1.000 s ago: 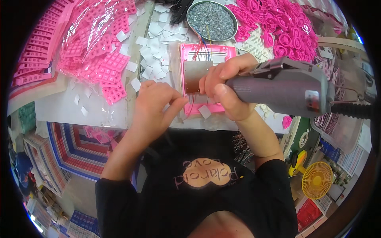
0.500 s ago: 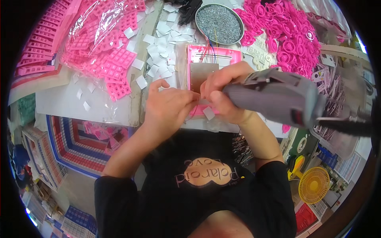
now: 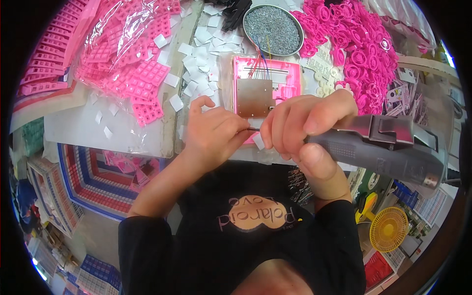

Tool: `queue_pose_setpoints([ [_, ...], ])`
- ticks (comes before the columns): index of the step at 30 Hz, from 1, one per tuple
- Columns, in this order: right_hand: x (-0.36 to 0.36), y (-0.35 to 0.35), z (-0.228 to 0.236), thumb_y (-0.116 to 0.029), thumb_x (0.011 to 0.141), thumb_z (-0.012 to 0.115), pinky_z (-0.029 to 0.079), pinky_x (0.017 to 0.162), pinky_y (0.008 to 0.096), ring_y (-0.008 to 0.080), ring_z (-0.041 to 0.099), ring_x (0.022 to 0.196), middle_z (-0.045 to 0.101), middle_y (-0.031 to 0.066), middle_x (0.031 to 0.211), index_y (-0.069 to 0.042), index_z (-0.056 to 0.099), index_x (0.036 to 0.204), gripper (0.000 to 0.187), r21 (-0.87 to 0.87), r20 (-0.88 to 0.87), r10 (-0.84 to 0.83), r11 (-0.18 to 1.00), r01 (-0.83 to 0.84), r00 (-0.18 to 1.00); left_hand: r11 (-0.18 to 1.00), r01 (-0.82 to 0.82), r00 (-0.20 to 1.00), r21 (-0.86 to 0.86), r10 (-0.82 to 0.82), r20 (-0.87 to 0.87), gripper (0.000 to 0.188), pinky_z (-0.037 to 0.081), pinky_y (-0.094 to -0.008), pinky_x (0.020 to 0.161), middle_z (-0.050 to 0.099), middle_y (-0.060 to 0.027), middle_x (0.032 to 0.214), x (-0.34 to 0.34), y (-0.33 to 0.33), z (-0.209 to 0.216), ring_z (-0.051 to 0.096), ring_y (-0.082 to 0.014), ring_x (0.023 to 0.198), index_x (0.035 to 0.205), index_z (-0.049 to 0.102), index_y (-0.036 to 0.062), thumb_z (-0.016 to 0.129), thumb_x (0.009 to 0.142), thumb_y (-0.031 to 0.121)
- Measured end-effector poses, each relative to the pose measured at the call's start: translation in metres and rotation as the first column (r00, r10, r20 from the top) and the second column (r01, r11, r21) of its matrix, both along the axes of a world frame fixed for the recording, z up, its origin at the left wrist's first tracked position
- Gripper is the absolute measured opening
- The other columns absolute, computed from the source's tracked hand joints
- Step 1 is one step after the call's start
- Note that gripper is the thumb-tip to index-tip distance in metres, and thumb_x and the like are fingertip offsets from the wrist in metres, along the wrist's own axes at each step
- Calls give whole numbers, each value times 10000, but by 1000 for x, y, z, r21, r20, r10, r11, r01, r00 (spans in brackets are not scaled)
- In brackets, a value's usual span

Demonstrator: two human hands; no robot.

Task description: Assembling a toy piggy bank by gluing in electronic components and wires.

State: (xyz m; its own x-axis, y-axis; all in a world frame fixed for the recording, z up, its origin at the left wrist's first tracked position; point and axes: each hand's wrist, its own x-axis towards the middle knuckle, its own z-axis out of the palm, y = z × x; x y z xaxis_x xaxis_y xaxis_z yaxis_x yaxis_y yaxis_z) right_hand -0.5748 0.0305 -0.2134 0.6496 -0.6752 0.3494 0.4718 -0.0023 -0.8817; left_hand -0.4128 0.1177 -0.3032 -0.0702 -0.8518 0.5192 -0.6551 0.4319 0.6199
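Observation:
My right hand [image 3: 307,130] is wrapped round a grey electric screwdriver [image 3: 378,152], held nearly level with its body toward the right. Its thin dark bit [image 3: 254,129] points left and meets the fingertips of my left hand [image 3: 214,130]. The left thumb and forefinger are pinched at the bit's tip; whatever small piece they hold is hidden. Just beyond both hands lies a pink plastic case [image 3: 293,73], open side up. A brown circuit board [image 3: 254,97] sits in it, with thin red, blue and yellow wires [image 3: 258,66] at its far end.
A round tray of small metal screws [image 3: 273,29] stands behind the case. Pink ring-shaped parts [image 3: 361,54] are heaped at the right, bagged pink keypads [image 3: 132,64] at the left. White paper squares [image 3: 199,73] lie scattered between. A yellow fan [image 3: 388,228] is at lower right.
My right hand has drawn the screwdriver right and toward me, off the case, uncovering more of the board and the bit. My left hand has shifted slightly right, still pinching.

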Motion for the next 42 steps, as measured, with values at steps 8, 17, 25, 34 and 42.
queue_pose_setpoints([
  [8, 7, -15, -10, -155, 941, 667, 467, 550, 345, 132, 474, 523, 487, 19, 622, -115, 401, 1076, 301, -94, -13, 25, 995, -26, 1000, 998, -55, 998, -6, 55, 13, 171, 379, -394, 826, 674, 9, 772, 11, -3, 0, 630, -183, 665, 845, 649, 122, 805, 780, 104],
  [17, 32, -47, -52, -64, 930, 612, 502, 595, 358, 131, 489, 534, 518, 56, 663, -77, 427, 1084, 241, -227, -102, -159, 965, 132, 982, 969, -206, 973, 135, 217, -75, 307, 351, -380, 737, 481, -18, 574, 40, -2, 3, 484, -223, 547, 649, 507, 104, 746, 835, 63],
  [25, 36, -44, -59, -9, 918, 618, 495, 555, 334, 124, 491, 534, 542, 74, 680, -45, 427, 1044, 232, -449, -188, -209, 887, 105, 960, 951, -265, 944, 163, 290, -158, 201, 362, -375, 764, 555, -11, 659, 37, -8, 7, 525, -214, 606, 736, 566, 108, 730, 849, 81],
  [34, 32, -56, -38, -30, 923, 612, 503, 562, 370, 138, 525, 566, 557, 67, 696, 15, 450, 1180, 307, -310, -40, -166, 940, 145, 985, 977, -211, 974, 0, 210, 90, 159, 454, -484, 809, 711, -76, 905, 34, -153, 25, 684, -301, 851, 946, 692, 86, 661, 886, 229],
  [42, -45, -70, 7, 17, 929, 614, 533, 903, 422, 223, 632, 918, 644, 173, 1068, 45, 299, 1494, 647, -359, -215, -549, 813, 458, 807, 998, -42, 934, 54, 20, 355, 234, 495, -414, 797, 687, -131, 991, -1, -142, 44, 649, -344, 903, 1009, 692, 54, 722, 854, 226],
])
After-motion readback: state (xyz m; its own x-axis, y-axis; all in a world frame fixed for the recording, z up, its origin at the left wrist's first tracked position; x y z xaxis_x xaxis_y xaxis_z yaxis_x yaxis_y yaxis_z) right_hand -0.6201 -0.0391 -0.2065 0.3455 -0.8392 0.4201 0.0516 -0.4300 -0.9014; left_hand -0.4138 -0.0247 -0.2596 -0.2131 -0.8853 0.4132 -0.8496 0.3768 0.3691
